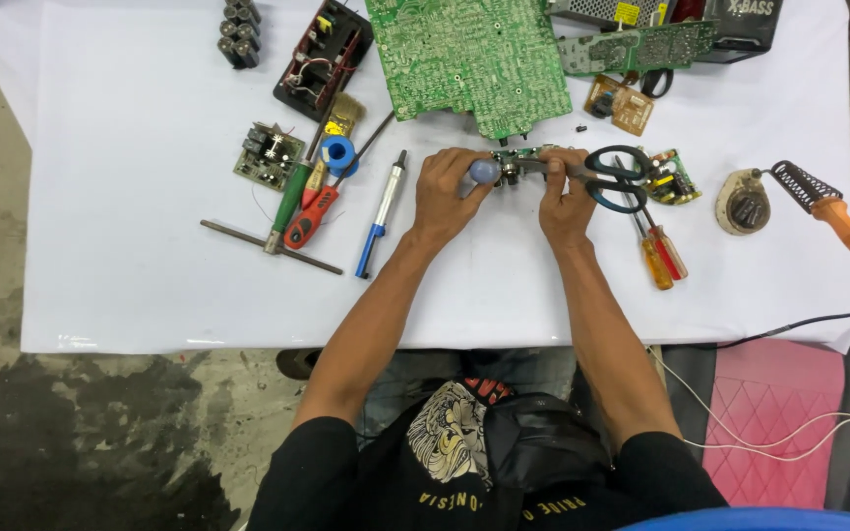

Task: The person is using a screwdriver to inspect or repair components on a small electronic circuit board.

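Green and thin, a small circuit board (521,162) is pinched at its edges between fingers of the left hand (450,192) and right hand (565,202), above the white tabletop (130,197); light, stiff, fragile, judged best gripped by edges. Black-handled scissors (614,177) lie beside.

Pretty bright, even light from overhead, washing the white table cover (130,197) almost flat, with only soft short shadows tucked under the left hand (448,192), the right hand (565,202) and the tools just left of them. Sharp enough around both hands, though fine detail on the small part pinched between them gets too tiny to read, plus mild glare off the metal pen tool (381,214) left of the left hand. Noticeably darker toward the floor (71,433) below the hands, with some wide-angle bending near the far edges.
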